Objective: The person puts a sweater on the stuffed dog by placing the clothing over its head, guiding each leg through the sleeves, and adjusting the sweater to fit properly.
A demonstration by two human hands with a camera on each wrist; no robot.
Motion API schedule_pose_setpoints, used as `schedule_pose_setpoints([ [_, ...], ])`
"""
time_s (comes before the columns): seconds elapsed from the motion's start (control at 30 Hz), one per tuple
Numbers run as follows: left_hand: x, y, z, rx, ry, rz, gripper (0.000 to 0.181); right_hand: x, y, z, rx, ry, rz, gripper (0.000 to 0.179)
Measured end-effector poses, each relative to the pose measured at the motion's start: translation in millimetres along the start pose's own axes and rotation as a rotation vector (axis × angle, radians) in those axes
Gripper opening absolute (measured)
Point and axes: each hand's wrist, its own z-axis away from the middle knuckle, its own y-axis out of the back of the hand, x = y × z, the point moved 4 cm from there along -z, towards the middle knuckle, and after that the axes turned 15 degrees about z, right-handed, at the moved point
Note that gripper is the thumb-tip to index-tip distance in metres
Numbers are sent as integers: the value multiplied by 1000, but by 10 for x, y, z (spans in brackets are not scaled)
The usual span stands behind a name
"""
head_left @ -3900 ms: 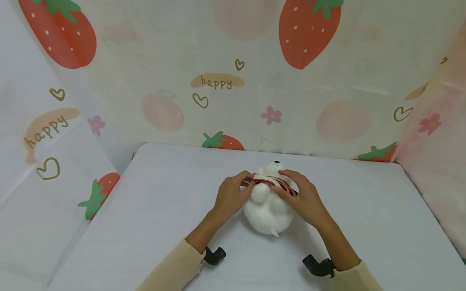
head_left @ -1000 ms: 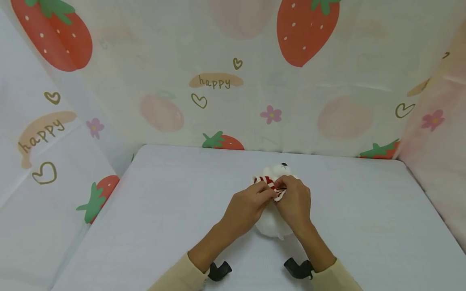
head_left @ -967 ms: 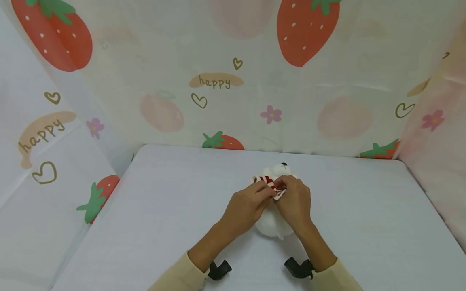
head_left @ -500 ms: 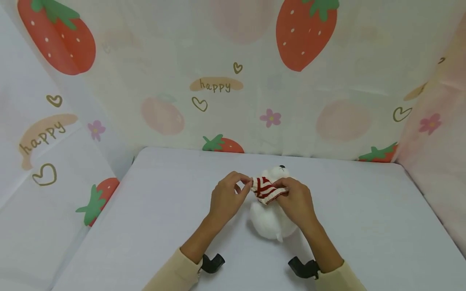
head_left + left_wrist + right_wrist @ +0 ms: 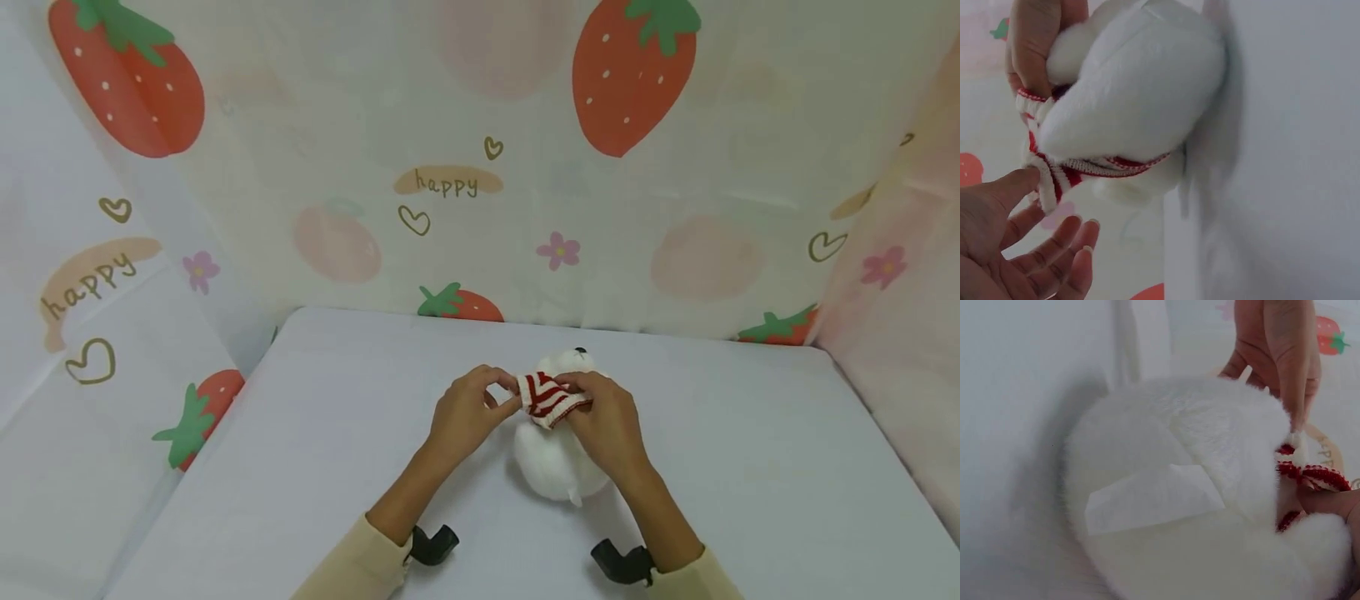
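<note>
A white plush bear (image 5: 555, 467) lies on the white table, black nose toward the back wall. Around its upper body sits a red-and-white striped knit sweater (image 5: 546, 402). My left hand (image 5: 467, 417) pinches the sweater's left end between thumb and index finger; in the left wrist view its other fingers (image 5: 1063, 240) are spread. On the other side, my right hand (image 5: 609, 423) grips the sweater's hem, its thumb (image 5: 1329, 501) tucked under the knit edge in the right wrist view. A white fabric tag (image 5: 1154, 500) lies against the plush's rump.
The white table (image 5: 360, 433) reaches back to a strawberry-print cloth wall (image 5: 510, 108), with cloth at both sides too. Black curved pieces (image 5: 435, 546) are fixed at both wrists, near beige sleeves (image 5: 356, 560).
The bunched sweater now lies spread, its stripes showing. After the hands met over the plush, my left hand drew left to the sweater's end; the last half second shows little movement.
</note>
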Motion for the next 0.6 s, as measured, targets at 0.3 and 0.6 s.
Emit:
schedule_pose_setpoints([
  [0.3, -36, -13, -18, -112, -21, 1, 38, -1, -20, -9, 22, 58, -12, 26],
  [0.6, -27, -129, -21, -144, -30, 91, 40, -35, -11, -19, -12, 104, -2, 27],
])
